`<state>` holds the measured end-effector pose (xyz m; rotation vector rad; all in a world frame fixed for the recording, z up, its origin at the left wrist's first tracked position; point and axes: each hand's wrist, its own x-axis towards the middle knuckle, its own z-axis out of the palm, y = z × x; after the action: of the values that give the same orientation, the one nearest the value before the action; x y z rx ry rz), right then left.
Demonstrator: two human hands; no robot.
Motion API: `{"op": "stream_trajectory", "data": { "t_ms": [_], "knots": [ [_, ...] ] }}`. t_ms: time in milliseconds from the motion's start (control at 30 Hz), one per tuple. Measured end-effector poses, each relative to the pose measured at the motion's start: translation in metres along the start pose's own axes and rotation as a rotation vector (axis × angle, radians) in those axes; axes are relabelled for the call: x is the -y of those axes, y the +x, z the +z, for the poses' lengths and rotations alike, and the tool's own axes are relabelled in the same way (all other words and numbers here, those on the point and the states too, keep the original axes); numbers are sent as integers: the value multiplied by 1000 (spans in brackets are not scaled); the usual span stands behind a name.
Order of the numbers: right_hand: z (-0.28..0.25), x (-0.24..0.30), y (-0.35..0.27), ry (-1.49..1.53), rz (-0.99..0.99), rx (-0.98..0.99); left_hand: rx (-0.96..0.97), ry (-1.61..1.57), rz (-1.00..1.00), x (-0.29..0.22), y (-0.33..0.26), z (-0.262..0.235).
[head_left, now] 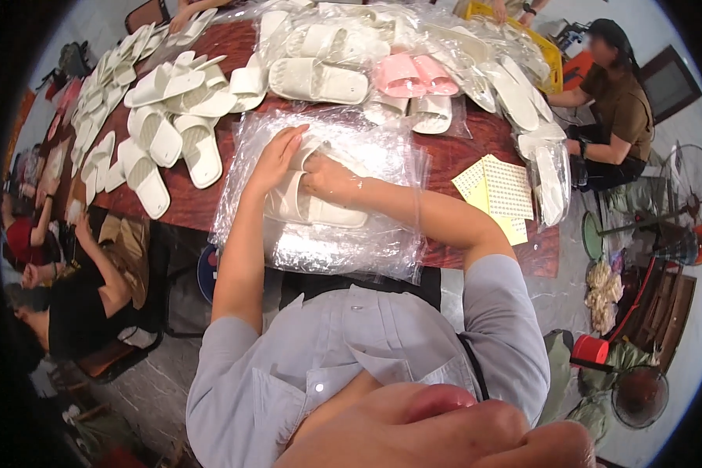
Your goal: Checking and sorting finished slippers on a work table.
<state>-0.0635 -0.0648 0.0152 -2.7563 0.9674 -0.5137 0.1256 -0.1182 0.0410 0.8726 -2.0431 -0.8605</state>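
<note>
Red-brown table (476,148) carries clear plastic bags (327,234); left hand (275,160) presses flat on a white slipper (304,204) (partly bagged); right hand (327,181) grips it, fingers curled.

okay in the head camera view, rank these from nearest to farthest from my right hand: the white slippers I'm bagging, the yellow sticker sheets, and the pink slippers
From the right hand:
1. White slippers, directly under the hand, inside the clear bag.
2. Pink slippers, up the table, beyond the hand.
3. Yellow sticker sheets, off to the right near the table edge.
</note>
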Motion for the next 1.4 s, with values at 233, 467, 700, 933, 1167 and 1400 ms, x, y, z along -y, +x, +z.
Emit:
{"op": "stream_trajectory", "data": {
  "t_ms": [233,467,700,933,1167,1400],
  "knots": [
    [-19,4,-68,81,49,-142,19,67,-67,23,-19,30],
    [-53,10,-134,20,151,-21,59,373,57,19,-25,52],
    [-48,3,-184,-18,224,-147,31,615,86,18,-30,58],
    [-38,14,-220,34,486,-162,84,749,85,5,-28,60],
    [-44,20,-219,-27,500,-105,158,765,195,-73,-6,92],
    [-50,26,-219,-12,617,-97,235,736,116,-58,-33,137]
  ]
}}
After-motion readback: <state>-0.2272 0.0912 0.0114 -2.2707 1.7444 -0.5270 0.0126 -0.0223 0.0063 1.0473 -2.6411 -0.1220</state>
